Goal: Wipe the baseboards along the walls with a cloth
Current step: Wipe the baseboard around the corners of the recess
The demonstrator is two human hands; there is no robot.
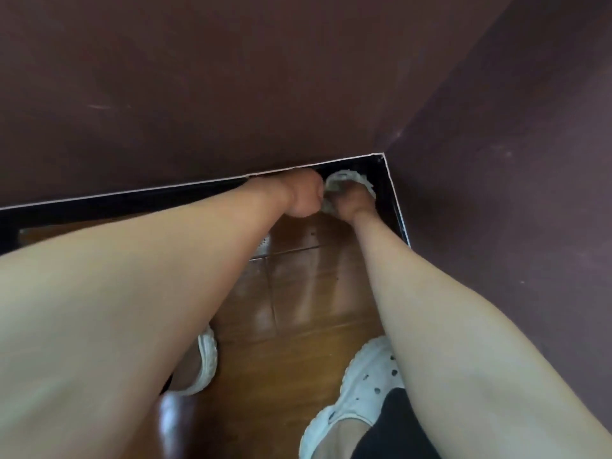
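A person bends low over the corner of a room, both bare arms reaching down to where two dark maroon walls meet. The right hand (356, 202) is closed around a pale, nubbly cloth (347, 182), pressing it against the baseboard (132, 202) just short of the corner. The left hand (301, 193) is curled into a loose fist right beside it, touching or nearly touching the cloth's left edge; whether it grips a fold of the cloth cannot be told, since its fingers are turned away from the camera.

To do this step well, the cloth probably wants to be pushed fully into the corner where the two baseboard runs join, since dust tends to gather there. It would then be drawn along the top lip as well as the front face. Firm, even pressure from the right hand likely matters more than speed. A fresh fold of cloth may help once the first side is soiled.

The baseboard is a glossy black strip along the foot of both walls, capped by a thin pale line at its top edge. It meets a shiny brown wood-look floor (308, 293). No dirt can be made out on it. Two white perforated clogs (361, 385) stand on the floor near the bottom edge of the view.
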